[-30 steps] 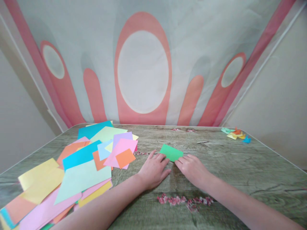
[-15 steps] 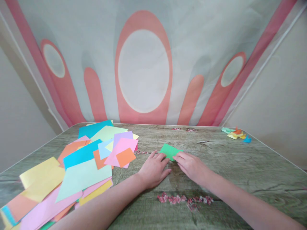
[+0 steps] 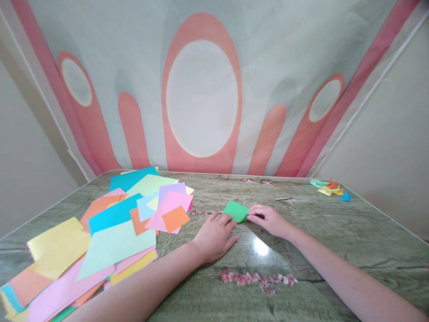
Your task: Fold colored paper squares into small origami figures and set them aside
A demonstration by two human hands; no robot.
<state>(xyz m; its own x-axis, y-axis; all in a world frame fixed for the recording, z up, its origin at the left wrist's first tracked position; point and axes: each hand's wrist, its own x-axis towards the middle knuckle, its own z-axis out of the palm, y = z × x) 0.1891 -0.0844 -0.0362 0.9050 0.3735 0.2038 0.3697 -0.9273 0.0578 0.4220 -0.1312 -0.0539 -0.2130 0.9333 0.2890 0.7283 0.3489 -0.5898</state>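
Note:
A small green sheet of paper lies on the table in front of me, beyond my hands. My left hand rests flat, its fingertips on the paper's near left edge and its thumb stretched out on the table. At the paper's right corner is my right hand, with thumb and fingers pinched together on that corner. The fingertips cover the corner itself.
Loose coloured paper sheets are heaped on the left of the wood-patterned table. Several small folded paper pieces sit at the far right. Behind the table hangs a printed backdrop.
My right hand has drawn back a little to the right, from over the paper's right part to its corner. A bright glare now shows on the table. My left hand stays put.

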